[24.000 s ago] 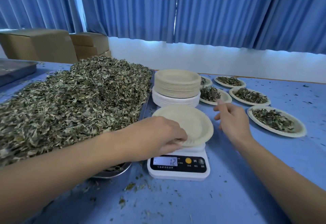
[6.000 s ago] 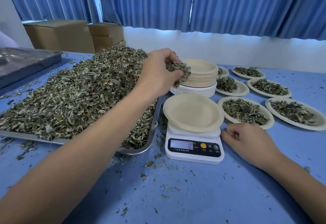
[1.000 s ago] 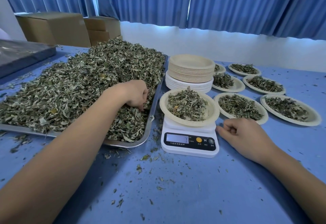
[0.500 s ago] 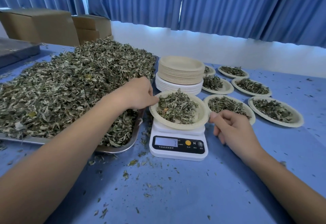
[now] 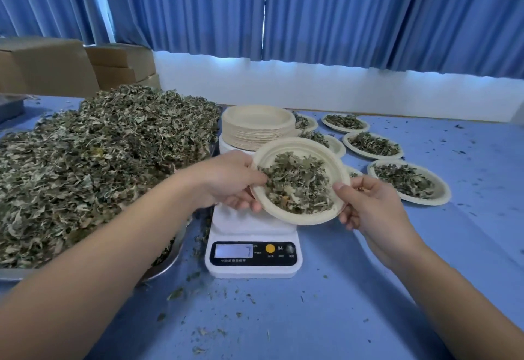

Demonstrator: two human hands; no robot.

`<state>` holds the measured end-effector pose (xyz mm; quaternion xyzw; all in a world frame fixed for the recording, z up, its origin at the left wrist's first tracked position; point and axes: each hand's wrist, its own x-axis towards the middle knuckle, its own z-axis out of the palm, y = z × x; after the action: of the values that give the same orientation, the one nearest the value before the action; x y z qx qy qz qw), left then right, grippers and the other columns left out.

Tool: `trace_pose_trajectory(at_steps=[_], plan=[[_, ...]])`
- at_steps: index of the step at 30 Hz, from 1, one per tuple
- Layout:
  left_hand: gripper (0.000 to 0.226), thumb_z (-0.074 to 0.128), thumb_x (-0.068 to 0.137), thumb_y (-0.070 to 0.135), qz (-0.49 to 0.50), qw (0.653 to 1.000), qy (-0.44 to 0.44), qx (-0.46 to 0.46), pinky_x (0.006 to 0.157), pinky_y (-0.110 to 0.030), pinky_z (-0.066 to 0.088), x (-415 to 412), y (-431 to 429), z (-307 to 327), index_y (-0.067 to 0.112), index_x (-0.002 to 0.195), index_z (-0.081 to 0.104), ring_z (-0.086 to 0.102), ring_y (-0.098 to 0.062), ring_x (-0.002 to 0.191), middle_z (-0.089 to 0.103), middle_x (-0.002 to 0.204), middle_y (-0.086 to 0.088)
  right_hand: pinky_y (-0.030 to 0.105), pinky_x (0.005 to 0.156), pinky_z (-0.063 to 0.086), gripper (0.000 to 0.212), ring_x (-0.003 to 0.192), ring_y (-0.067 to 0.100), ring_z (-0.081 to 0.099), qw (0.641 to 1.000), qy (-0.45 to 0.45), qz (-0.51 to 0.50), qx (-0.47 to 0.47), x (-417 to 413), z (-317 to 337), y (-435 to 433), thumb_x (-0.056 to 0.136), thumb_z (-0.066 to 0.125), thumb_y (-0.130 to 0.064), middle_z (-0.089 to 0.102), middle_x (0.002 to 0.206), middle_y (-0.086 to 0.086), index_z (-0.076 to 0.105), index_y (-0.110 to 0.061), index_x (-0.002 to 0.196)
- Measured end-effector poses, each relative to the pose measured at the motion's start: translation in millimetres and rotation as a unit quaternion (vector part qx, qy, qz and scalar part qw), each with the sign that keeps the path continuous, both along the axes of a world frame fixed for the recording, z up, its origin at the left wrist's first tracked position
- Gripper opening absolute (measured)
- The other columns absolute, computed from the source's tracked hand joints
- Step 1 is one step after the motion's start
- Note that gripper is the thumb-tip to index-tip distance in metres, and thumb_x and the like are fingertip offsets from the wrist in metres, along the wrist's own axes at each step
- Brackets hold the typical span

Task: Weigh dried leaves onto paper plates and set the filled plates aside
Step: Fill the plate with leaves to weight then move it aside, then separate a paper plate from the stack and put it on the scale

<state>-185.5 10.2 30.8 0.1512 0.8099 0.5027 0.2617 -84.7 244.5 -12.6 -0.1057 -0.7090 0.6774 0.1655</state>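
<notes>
Blue table nearest the camera, with leaf crumbs scattered on it. Both bare forearms reach in from the bottom edge.

White digital scale stands centre on the table, display lit, reading too blurred to tell. Its platform is bare.

The paper plate is in the air just over the scale platform, tilted toward the camera, held from both sides. The dried leaves on it lie mostly in the lower half.

Left hand grips the plate's left rim: thumb on top, touching the leaves, fingers curled underneath. Right hand grips the right rim: thumb on the rim, other fingers curled under and behind.

Left of the scale is a metal tray with a big heap of loose leaves piled well over its rim.

Just behind the held plate is a stack of empty plates, beige ones on top, white ones under.

The filled plates sit to the right of the stack, flat on the table in rows running back; some are partly hidden by the held plate and the stack.

Far left are cardboard boxes. At the back, a white wall below blue curtains.
</notes>
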Motion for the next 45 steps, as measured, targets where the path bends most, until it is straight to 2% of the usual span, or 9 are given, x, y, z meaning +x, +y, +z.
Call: trace_pose_trajectory(at_steps=[11,18,23,26,30,34,38,41,45], plan=[[0.012,0.058,0.102,0.014,0.055,0.975,-0.174,0.126,0.04,-0.019,0.05,-43.1,160.0,22.0,0.005,0.095,0.054,0.06,-0.01,0.042,0.066,0.058,-0.01,0.022,0.039,0.045,0.008,0.039,0.011,0.055,0.984,-0.028,-0.143,-0.105,-29.2,25.6,114.8,0.096,0.066,-0.005,0.051,0.042,-0.003,0.06,0.001,0.096],[0.005,0.05,0.103,0.002,0.084,0.984,-0.091,0.129,0.041,-0.02,0.051,-103.2,292.2,35.5,-0.002,0.103,0.053,0.059,-0.009,0.039,0.062,0.062,-0.012,0.022,0.036,0.048,0.02,0.043,0.019,0.068,0.971,-0.081,-0.214,-0.067,-109.9,51.7,231.3,0.098,0.062,-0.003,0.065,0.072,0.024,0.054,0.011,0.111],[0.011,0.047,0.099,-0.01,0.089,0.99,-0.009,0.112,0.039,-0.022,0.043,-164.1,375.3,43.6,-0.009,0.108,0.052,0.051,-0.012,0.035,0.062,0.072,-0.018,0.025,0.04,0.053,0.011,0.044,0.024,0.069,0.956,-0.094,-0.262,-0.088,-173.9,41.5,297.0,0.096,0.06,0.005,0.064,0.086,0.033,0.054,0.011,0.089],[0.011,0.046,0.098,-0.01,0.072,0.995,-0.001,0.072,0.048,-0.024,0.042,-194.4,406.8,37.8,-0.004,0.089,0.048,0.052,-0.016,0.05,0.067,0.085,-0.021,0.028,0.05,0.058,0.026,0.053,0.025,0.071,0.953,-0.096,-0.27,-0.097,-207.3,25.9,324.4,0.093,0.058,0.006,0.064,0.102,0.03,0.053,0.01,0.118],[0.013,0.04,0.101,-0.008,0.065,0.994,-0.051,0.07,0.047,-0.019,0.044,-229.3,432.4,19.8,0.0,0.11,0.045,0.068,-0.022,0.086,0.056,0.095,-0.021,0.048,0.076,0.064,0.035,0.07,0.033,0.074,0.937,-0.142,-0.311,-0.074,-245.2,4.5,347.9,0.09,0.066,0.0,0.071,0.099,0.023,0.056,0.012,0.121],[0.033,0.046,0.102,-0.002,0.065,0.992,-0.074,0.073,0.052,-0.023,0.057,-258.6,447.5,6.2,-0.001,0.135,0.047,0.068,-0.021,0.093,0.05,0.099,-0.019,0.037,0.071,0.065,0.042,0.048,0.011,0.065,0.945,-0.137,-0.289,-0.075,-274.8,-6.4,362.8,0.098,0.056,0.0,0.061,0.113,0.017,0.047,0.006,0.138],[0.044,0.05,0.104,0.007,0.065,0.992,-0.076,0.072,0.048,-0.022,0.057,-277.4,451.0,5.0,-0.002,0.145,0.036,0.071,-0.025,0.098,0.043,0.148,-0.027,0.031,0.044,0.059,0.016,0.064,0.025,0.073,0.935,-0.181,-0.297,-0.072,-296.2,-5.6,365.3,0.098,0.063,-0.004,0.07,0.097,0.019,0.06,0.003,0.112],[0.033,0.055,0.1,0.005,0.07,0.992,-0.012,0.101,0.066,-0.027,0.061,-293.1,445.4,14.3,0.001,0.132,0.049,0.066,-0.025,0.103,0.054,0.133,-0.02,0.033,0.052,0.061,0.009,0.064,0.024,0.069,0.933,-0.197,-0.297,-0.047,-304.7,0.4,368.2,0.099,0.062,-0.007,0.065,0.081,0.012,0.055,-0.001,0.096],[0.013,0.052,0.102,0.011,0.06,0.992,0.04,0.1,0.061,-0.028,0.062,-300.6,418.5,47.1,0.004,0.112,0.052,0.064,-0.023,0.086,0.06,0.1,-0.014,0.03,0.05,0.04,0.032,0.048,0.022,0.044,0.892,-0.253,-0.337,0.163,-300.1,5.2,367.1,0.099,0.051,-0.01,0.041,0.039,0.003,0.039,-0.01,0.068]])
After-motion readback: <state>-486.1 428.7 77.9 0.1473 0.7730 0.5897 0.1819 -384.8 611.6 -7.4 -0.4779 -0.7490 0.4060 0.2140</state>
